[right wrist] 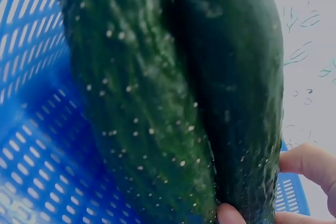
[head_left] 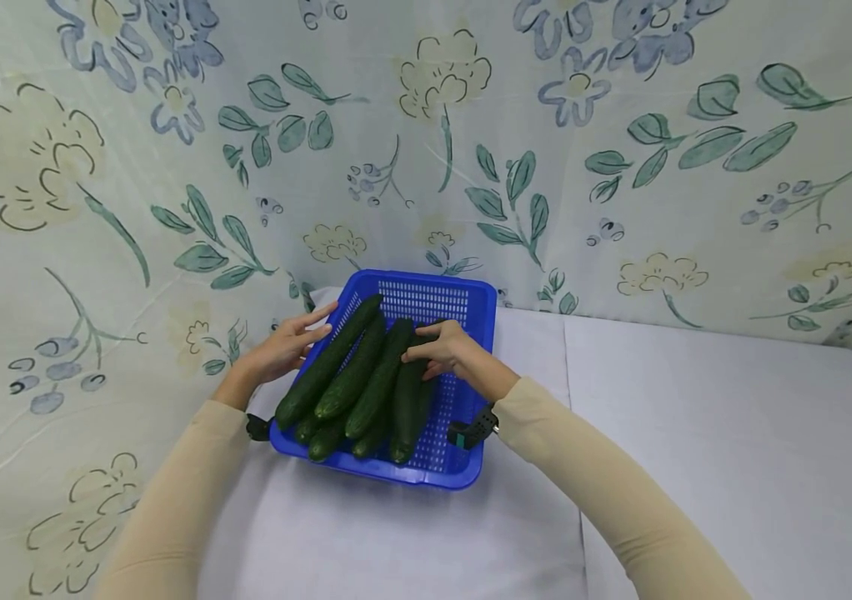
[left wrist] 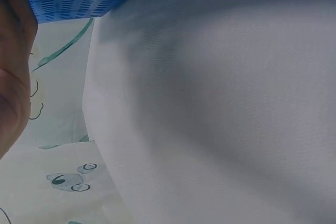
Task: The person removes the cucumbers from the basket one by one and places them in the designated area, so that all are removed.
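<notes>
A blue plastic basket (head_left: 426, 278) with slotted walls holds several dark green cucumbers (head_left: 333, 362), piled lengthwise toward its left side. Over the right part of the pile, my right hand (head_left: 463, 354) pinches one cucumber (right wrist: 236, 77) near its far end. In the right wrist view its thumb (right wrist: 230, 214) lies on one side and its fingers (right wrist: 310, 163) on the other. A bumpy cucumber (right wrist: 136, 108) lies right beside that one. My left hand (head_left: 283, 348) is at the basket's left rim, fingers extended along it; the left wrist view shows only part of this hand (left wrist: 13, 72).
The basket stands on a white cloth-covered table (head_left: 666, 433), close to a floral curtain (head_left: 396, 167) behind it and on the left. A dark strap (head_left: 474, 429) on the right wrist hangs over the basket's right side. Bare basket floor (head_left: 437, 450) shows right of the cucumbers.
</notes>
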{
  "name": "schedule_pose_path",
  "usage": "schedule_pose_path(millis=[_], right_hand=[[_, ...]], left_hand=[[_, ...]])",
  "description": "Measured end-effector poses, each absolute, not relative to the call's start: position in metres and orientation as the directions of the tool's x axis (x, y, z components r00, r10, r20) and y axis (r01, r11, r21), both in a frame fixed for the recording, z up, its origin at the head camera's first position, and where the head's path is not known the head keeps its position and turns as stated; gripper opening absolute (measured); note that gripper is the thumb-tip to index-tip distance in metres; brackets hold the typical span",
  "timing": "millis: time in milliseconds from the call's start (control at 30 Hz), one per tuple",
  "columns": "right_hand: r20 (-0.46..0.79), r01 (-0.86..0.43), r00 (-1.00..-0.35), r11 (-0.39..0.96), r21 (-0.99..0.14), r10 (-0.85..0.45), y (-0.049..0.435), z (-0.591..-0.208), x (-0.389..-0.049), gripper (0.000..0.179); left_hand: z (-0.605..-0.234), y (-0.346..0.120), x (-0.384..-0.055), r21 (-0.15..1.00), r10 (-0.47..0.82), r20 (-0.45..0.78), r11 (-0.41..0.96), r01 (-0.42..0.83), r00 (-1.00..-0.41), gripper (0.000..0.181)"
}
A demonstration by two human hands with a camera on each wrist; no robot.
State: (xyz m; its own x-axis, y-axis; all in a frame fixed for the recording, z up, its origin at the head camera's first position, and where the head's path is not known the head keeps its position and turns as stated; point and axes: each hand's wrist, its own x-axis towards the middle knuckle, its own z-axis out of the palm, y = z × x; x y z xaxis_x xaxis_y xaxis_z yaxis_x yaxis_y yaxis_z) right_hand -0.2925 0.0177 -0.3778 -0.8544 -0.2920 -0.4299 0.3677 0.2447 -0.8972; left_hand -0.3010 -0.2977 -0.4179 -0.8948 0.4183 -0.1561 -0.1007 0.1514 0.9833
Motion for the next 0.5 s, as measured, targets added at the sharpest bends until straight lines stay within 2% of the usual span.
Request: schedule_pose_path(millis=[500], right_hand=[[-0.442, 0.433, -0.844, 0.098, -0.896, -0.305, 0.030, -0.377, -0.293, 0.062]], left_hand=[[-0.418, -0.298, -0.301, 0.983, 0.414, -0.156, 0.150, -0.102, -0.897, 0.056]])
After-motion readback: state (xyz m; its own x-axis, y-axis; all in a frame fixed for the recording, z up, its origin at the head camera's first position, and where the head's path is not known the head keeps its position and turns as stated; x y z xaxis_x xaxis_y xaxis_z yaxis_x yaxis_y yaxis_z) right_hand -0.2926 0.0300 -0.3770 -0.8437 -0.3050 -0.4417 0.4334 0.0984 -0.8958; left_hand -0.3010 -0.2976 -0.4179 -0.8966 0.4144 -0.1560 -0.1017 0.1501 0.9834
